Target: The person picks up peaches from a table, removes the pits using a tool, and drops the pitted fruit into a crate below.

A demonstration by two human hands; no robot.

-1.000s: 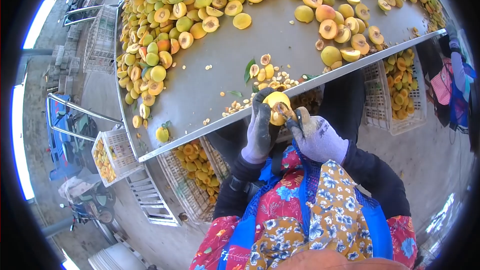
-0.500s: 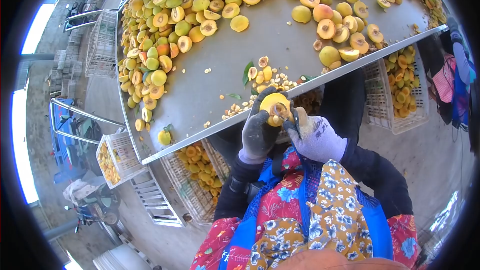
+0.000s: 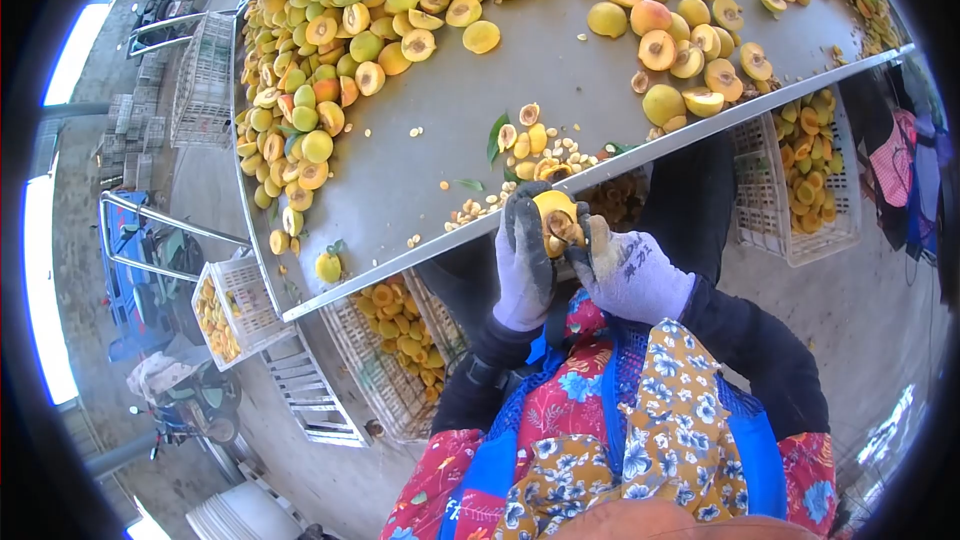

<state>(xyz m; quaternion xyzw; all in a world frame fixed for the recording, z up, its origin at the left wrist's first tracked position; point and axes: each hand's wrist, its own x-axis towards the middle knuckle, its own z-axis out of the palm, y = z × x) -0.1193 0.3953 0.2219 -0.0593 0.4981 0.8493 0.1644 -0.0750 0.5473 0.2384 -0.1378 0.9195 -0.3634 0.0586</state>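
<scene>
A yellow peach half (image 3: 556, 212) with a brown, hollowed middle is held between my two gloved hands, just over the table's near edge. My left hand (image 3: 525, 255) wraps its fingers round the fruit's left side. On the right side, the fingers of my right hand (image 3: 620, 265) press at the brown centre. Pale pits (image 3: 480, 208) and small fruit pieces (image 3: 537, 138) lie on the metal table (image 3: 430, 160) close beyond my hands, beside a green leaf (image 3: 497, 136).
Halved fruit (image 3: 340, 40) is heaped along the table's far and left parts. Crates of fruit halves stand below the near edge, at left (image 3: 400, 330) and right (image 3: 800, 170). A smaller crate (image 3: 240, 310) is farther left. Hanging cloths (image 3: 900, 165) show at far right.
The peach half has turned and tilted between my hands, showing more of its brown centre side-on. My left hand has shifted slightly and now stands more upright. Another fruit piece shows at the table's edge.
</scene>
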